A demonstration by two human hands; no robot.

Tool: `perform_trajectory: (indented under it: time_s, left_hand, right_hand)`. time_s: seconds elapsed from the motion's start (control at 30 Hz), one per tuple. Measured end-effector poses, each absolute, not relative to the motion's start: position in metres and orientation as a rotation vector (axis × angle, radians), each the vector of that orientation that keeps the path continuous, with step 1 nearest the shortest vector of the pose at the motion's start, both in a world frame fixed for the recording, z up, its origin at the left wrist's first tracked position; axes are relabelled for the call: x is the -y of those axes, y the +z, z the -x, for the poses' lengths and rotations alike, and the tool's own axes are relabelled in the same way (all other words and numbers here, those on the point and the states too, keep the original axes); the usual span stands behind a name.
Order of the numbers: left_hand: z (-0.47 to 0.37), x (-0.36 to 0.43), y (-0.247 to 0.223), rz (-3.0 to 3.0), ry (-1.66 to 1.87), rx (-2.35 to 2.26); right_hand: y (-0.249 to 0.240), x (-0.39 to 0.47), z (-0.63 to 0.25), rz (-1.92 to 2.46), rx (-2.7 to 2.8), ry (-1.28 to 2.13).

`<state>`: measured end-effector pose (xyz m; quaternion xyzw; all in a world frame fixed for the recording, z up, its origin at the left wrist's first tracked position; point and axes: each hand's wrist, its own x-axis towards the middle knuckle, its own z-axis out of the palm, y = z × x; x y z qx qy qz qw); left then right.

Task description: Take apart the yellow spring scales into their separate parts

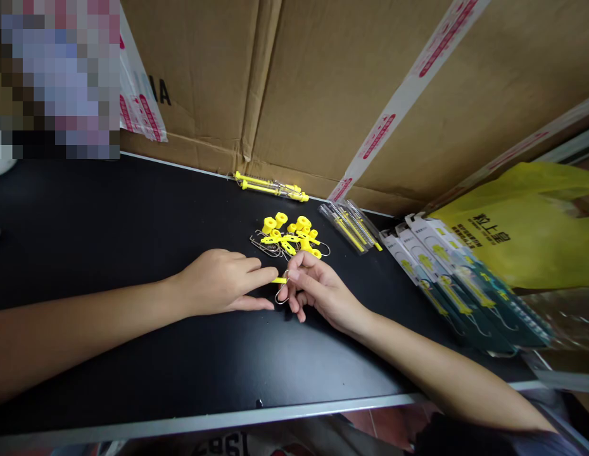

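Note:
Over the black table [190, 373], my right hand [323, 288] pinches a thin metal wire hook [281, 300] between thumb and fingers. A short yellow plastic piece [279, 280] lies between my two hands, its ends partly hidden by fingers. My left hand [228, 282] touches this piece with its index fingertip; its thumb is stretched out below, apart from the finger. Just beyond my hands is a loose pile of yellow plastic parts [303, 223] with metal wire hooks and springs.
Yellow-and-metal assemblies [270, 187] lie by the cardboard [318, 95] at the back. Clear plastic packs [350, 227] sit to their right. Printed packages [446, 272] and a yellow bag [522, 221] are at the right.

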<state>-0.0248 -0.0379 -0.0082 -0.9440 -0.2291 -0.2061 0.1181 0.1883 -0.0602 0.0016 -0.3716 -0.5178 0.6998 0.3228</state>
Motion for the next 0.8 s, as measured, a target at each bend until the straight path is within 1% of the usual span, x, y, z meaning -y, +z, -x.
perform_trajectory:
  time_s: [0.23, 0.43, 0.57, 0.8]
  left_hand:
    - [0.022, 0.032, -0.009, 2.77, -0.612, 0.777]
    - [0.013, 0.031, -0.005, 2.853, -0.538, 0.834]
    - [0.007, 0.033, -0.004, 2.938, -0.56, 0.954]
    - [0.008, 0.038, -0.004, 2.994, -0.602, 0.871]
  right_hand:
    - [-0.002, 0.05, -0.186, 0.963, 1.384, 1.761]
    - [-0.006, 0.048, -0.188, 0.921, 1.406, 1.746]
    - [-0.007, 0.048, -0.189, 0.887, 1.358, 1.76]
    - [-0.006, 0.048, -0.19, 0.834, 1.398, 1.767]
